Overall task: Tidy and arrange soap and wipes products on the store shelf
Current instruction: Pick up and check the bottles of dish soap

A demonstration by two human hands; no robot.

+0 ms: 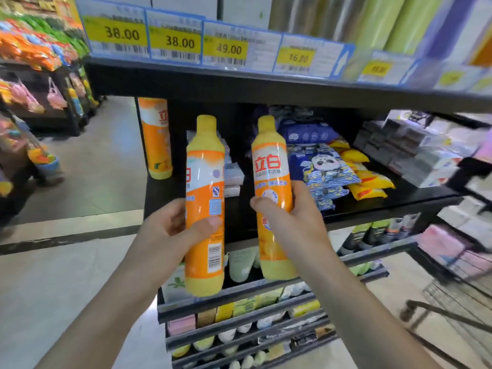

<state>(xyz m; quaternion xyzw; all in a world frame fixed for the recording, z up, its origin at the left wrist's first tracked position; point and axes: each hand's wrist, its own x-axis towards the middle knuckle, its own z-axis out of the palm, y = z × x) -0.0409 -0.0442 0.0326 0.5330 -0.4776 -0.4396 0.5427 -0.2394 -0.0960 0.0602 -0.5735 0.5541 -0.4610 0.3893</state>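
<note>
Left hand [170,230] curled round left bottle [204,206], barcode side showing, right hand [295,222] gripping right bottle [273,195] at 3 o'clock of it, both orange-labelled, yellow-capped, upright before black shelf [386,206], wipes packs [327,169] at 2 o'clock, third bottle [155,137] at 10 o'clock

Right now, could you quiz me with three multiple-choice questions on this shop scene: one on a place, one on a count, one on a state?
1. Where does the third orange bottle stand?
A. Shelf's left end
B. In the cart
C. On the floor

2. How many bottles are held?
A. One
B. Two
C. Three

3. The left-hand bottle shows its:
A. Barcode side
B. Open mouth
C. Bare plastic

Answers:
1. A: it stands at the black shelf's left edge.
2. B: left hand and right hand grip one each.
3. A: barcode faces the camera; the right-hand bottle shows its front label.
</note>
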